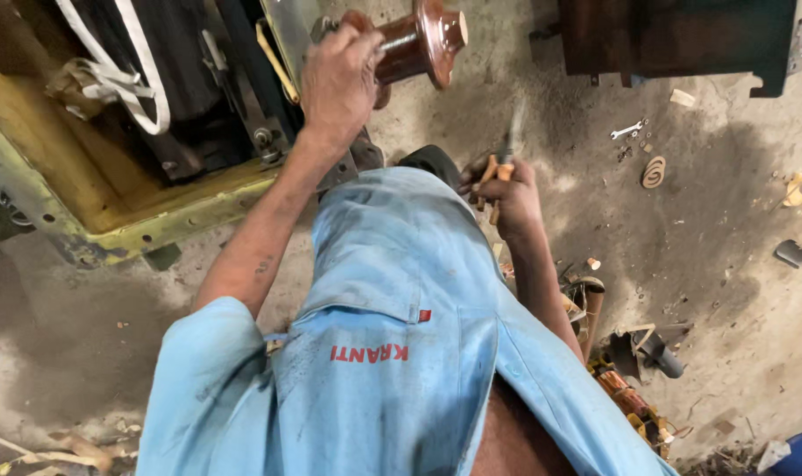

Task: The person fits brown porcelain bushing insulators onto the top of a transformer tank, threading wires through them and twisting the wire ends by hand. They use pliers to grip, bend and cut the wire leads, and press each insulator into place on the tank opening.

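Floor: a dusty grey concrete floor (701, 220), stained dark in patches and strewn with small parts; all places below are given relative to the brown insulator.
Shirt: a light blue work shirt (392, 353) fills the near part of the view, well below the brown insulator.
Coil parts: a heap of orange-wound coil pieces (626, 397) lies on the floor far below and to the right of the brown insulator, beside the shirt's edge.
Right hand: the right hand (507, 198) is below and slightly right of the brown insulator, well apart from it, fingers curled shut around a tool.
Pliers: orange-handled pliers (504, 163) stand in that fist, handles inside the fingers, metal nose pointing up toward the brown insulator without touching it.
Left hand: the left hand (339, 84) is wrapped tight around the left end of the brown insulator, arm stretched out from the shirt.
Brown insulator: a glossy ribbed ceramic brown insulator (423, 40) is held up off the floor, its flared disc end turned right.
Yellow casing: an open yellow metal casing (154, 216) sits left of the brown insulator, with dark windings and white straps (123, 75) inside.
Spanner: a small spanner (626, 131) lies on the floor right of and below the brown insulator, with a pale ring (654, 172) just below it.
Dark machine: a dark machine body (674, 35) stands right of the brown insulator, at the far edge.
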A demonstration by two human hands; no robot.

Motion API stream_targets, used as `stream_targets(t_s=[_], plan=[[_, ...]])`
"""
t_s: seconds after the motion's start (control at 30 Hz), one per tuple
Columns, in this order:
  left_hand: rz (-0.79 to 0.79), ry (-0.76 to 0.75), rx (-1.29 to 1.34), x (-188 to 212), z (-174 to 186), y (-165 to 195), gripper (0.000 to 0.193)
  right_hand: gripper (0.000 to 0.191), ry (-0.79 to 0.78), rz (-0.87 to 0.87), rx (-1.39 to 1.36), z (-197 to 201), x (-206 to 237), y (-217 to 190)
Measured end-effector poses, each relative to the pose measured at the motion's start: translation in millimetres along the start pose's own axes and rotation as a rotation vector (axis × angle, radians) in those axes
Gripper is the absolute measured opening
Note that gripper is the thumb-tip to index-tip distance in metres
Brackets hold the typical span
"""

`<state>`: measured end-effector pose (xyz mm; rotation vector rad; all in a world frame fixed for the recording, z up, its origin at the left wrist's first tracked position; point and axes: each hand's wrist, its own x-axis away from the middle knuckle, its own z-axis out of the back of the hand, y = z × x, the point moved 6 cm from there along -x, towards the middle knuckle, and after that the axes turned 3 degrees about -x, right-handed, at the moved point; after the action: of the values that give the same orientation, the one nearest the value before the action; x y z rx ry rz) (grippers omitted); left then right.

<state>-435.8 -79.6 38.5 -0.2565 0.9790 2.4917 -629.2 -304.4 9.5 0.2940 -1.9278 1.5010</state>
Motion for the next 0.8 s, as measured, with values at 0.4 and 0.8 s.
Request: stream_targets(t_s=[0.4,0.8], plan=[[0.067,0.009,0.221,19.2,-25.5,-8.8,0.014,0.024,-0.432,0.057,0.518,-56.6,-108.4,7.8],[0.008,-0.092,0.209,18.0,-29.0,0.3,0.012,0.021,-0.315,-0.060,0.379,-73.2,-129.7,18.5]])
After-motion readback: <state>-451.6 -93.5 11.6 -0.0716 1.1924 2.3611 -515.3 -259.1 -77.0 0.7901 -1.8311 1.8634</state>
